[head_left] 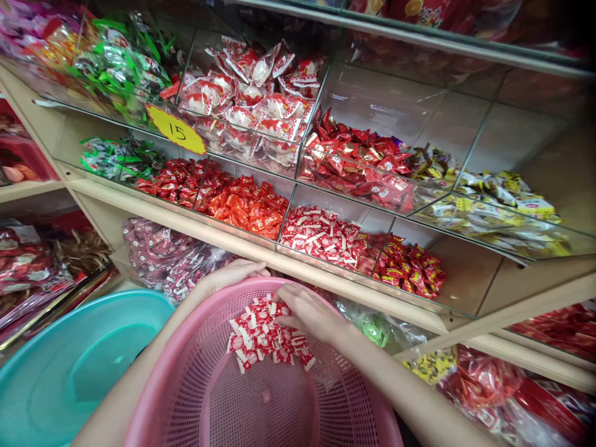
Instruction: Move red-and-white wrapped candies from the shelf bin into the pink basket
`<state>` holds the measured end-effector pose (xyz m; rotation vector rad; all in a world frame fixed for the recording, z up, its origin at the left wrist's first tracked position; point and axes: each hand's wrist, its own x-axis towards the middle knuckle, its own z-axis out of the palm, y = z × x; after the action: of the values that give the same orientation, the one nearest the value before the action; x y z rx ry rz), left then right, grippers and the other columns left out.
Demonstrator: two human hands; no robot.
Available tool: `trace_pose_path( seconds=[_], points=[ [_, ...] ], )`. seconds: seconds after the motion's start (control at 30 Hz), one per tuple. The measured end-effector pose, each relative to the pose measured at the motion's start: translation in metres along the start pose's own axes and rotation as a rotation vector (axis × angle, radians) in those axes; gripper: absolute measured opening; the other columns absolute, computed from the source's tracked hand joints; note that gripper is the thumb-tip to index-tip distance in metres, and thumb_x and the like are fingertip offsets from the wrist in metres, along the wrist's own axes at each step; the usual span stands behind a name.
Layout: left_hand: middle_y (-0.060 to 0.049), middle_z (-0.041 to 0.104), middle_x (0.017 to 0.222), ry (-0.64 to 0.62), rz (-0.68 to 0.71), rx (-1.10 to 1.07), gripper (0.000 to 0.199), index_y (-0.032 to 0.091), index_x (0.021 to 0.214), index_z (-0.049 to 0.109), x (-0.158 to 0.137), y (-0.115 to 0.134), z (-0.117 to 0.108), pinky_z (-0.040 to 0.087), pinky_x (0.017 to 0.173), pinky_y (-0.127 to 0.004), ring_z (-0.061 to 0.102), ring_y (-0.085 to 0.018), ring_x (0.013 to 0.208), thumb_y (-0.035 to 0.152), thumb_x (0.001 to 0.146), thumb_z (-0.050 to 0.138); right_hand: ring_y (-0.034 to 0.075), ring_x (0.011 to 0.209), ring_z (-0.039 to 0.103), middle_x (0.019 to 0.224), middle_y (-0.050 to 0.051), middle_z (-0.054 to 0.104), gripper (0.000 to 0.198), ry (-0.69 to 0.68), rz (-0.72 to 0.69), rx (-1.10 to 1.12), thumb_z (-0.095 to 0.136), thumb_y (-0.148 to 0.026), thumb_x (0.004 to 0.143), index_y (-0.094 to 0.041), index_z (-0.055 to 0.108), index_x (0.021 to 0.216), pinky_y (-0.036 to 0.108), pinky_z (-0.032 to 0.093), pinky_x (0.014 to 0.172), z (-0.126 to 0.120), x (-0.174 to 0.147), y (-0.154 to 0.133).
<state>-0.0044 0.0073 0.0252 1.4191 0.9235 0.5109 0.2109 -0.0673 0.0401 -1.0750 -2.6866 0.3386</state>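
A pink plastic basket [158, 347] tilts in front of me, with a pile of red-and-white wrapped candies [254, 332] near its far side. My left arm runs round the outside of the basket. My left hand [237, 273] holds the far rim, its fingers partly hidden behind it. Inside the basket, my right hand [305, 310] reaches over the right rim with bent fingers closed on candies at the top of the pile. Its palm side is hidden.
Glass-fronted shelf bins [251, 233] hold several kinds of wrapped candy, with a yellow price tag [176, 129] reading 15. A teal basket [37, 347] stands at left. Bagged sweets [158, 248] lie under the shelf, and more bags [493, 379] at lower right.
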Motion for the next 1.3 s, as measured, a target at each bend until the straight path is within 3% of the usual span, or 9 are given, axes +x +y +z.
trace_pose_path(
  seconds=[0.27,0.53,0.7,0.93,1.17,1.3],
  points=[
    [-0.01,0.069,0.095,-0.032,-0.017,-0.083,0.05,0.014,0.101,0.07,0.005,-0.004,-0.002,0.046,0.073,-0.028,0.062,-0.021,0.08,0.056,0.078,0.057,0.019,0.09,0.054,0.097,0.005,0.06,0.022,0.024,0.034,0.048,0.065,-0.028,0.08,-0.018,0.053,0.095,0.031,0.044,0.079,-0.004,0.009,-0.001],
    [-0.009,0.069,0.096,0.025,0.03,0.001,0.046,0.012,0.093,0.071,0.001,0.005,0.001,0.044,0.085,-0.029,0.061,-0.023,0.091,0.053,0.078,0.057,0.02,0.091,0.052,0.097,0.004,0.058,0.02,-0.048,-0.099,-0.075,0.064,-0.027,0.081,-0.019,0.052,0.095,0.032,0.043,0.078,0.011,0.022,-0.018],
    [-0.01,0.069,0.096,0.092,0.005,-0.022,0.044,0.012,0.092,0.071,0.003,0.001,0.0,0.044,0.086,-0.029,0.061,-0.023,0.092,0.052,0.075,0.062,0.02,0.093,0.051,0.1,0.005,0.055,0.019,-0.055,-0.101,-0.126,0.062,-0.029,0.083,-0.019,0.051,0.095,0.032,0.043,0.079,0.017,0.02,-0.019],
    [-0.01,0.069,0.091,0.002,0.008,-0.111,0.047,0.013,0.099,0.069,0.006,-0.004,-0.002,0.045,0.08,-0.03,0.062,-0.023,0.087,0.053,0.077,0.06,0.018,0.088,0.051,0.098,0.004,0.054,0.015,-0.03,-0.077,-0.114,0.06,-0.03,0.085,-0.02,0.052,0.092,0.03,0.043,0.074,0.013,0.016,-0.016],
    [-0.009,0.069,0.096,0.055,-0.006,0.032,0.047,0.014,0.095,0.071,0.002,0.003,-0.001,0.044,0.083,-0.028,0.061,-0.022,0.091,0.056,0.077,0.057,0.019,0.088,0.051,0.097,0.004,0.055,0.014,-0.012,-0.063,-0.102,0.058,-0.031,0.086,-0.019,0.053,0.092,0.03,0.042,0.076,0.017,0.014,-0.014],
    [-0.008,0.069,0.097,0.041,0.028,0.061,0.046,0.014,0.095,0.071,0.002,0.003,-0.002,0.042,0.087,-0.029,0.06,-0.022,0.092,0.055,0.08,0.054,0.018,0.089,0.051,0.097,0.006,0.056,0.016,0.02,-0.061,-0.061,0.057,-0.032,0.087,-0.018,0.055,0.095,0.03,0.042,0.078,0.003,0.012,-0.016]
  ],
)
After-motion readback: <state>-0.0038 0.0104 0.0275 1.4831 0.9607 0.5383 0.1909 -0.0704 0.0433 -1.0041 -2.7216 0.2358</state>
